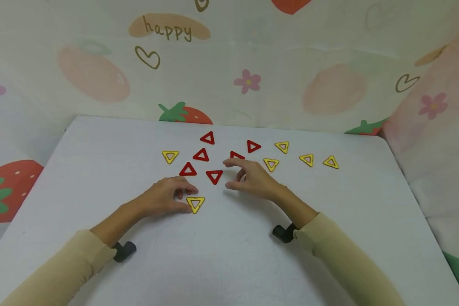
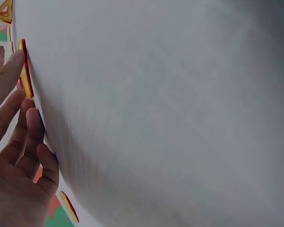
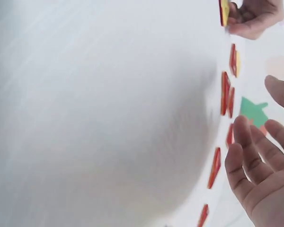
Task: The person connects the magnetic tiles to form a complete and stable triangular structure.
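Note:
My left hand [image 1: 164, 197] grips a yellow open-centred triangle tile [image 1: 196, 198] low over the white table, thumb at its lower left edge and fingertips at its top edge. The left wrist view shows that tile [image 2: 27, 78] edge-on between the thumb and a finger. To its right, my right hand [image 1: 254, 178] hovers with thumb and index finger spread, holding nothing. A red triangle tile [image 1: 214, 172] lies between the two hands. Another red tile [image 1: 232, 154] is partly covered by the right index finger.
More red triangles [image 1: 201, 159] lie beyond the hands, toward the table's far edge. Yellow triangles are spread at the right [image 1: 307, 156], with one at the left [image 1: 170, 152]. A patterned cloth [image 1: 214, 63] hangs behind the white table [image 1: 199, 263].

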Demonstrator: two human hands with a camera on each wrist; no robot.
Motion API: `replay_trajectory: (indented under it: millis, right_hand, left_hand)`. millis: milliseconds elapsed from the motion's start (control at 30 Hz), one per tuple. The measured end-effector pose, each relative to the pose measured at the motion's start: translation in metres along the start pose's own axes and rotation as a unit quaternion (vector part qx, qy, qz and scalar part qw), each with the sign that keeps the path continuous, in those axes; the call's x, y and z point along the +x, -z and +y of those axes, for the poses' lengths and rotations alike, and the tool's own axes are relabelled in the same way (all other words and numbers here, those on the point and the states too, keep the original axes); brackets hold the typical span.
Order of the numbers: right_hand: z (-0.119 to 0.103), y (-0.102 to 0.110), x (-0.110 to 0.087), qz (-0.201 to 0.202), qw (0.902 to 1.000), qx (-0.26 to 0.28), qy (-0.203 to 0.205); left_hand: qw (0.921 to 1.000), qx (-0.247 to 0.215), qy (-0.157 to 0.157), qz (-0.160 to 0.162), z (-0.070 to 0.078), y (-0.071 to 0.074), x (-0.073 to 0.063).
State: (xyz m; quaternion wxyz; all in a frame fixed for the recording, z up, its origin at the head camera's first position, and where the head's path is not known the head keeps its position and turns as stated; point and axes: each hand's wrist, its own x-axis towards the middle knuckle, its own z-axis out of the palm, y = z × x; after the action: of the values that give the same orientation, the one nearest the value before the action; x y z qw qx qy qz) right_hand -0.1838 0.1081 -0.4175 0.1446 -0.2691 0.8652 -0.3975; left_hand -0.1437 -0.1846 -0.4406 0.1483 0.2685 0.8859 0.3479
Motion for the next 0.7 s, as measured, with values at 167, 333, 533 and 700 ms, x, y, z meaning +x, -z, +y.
replay_trajectory:
  millis: [167, 333, 533, 700]
  right_hand:
    - [0.002, -0.007, 0.008, -0.006, 0.9995, 0.026, -0.017]
    - [0.003, -0.013, 0.016, -0.014, 0.9987, 0.036, -0.034]
    - [0.005, -0.018, 0.024, -0.019, 0.9987, 0.023, -0.042]
    - [0.006, -0.02, 0.029, -0.02, 0.9986, 0.016, -0.046]
  left_hand:
    - [0.9999, 0.01, 0.01, 0.001, 0.001, -0.002, 0.001]
    - [0.9999, 0.01, 0.002, 0.005, 0.002, -0.003, 0.001]
    - [0.9999, 0.008, -0.011, 0.008, 0.0, -0.004, 0.001]
    - [0.9995, 0.017, -0.02, 0.016, 0.0, -0.006, 0.002]
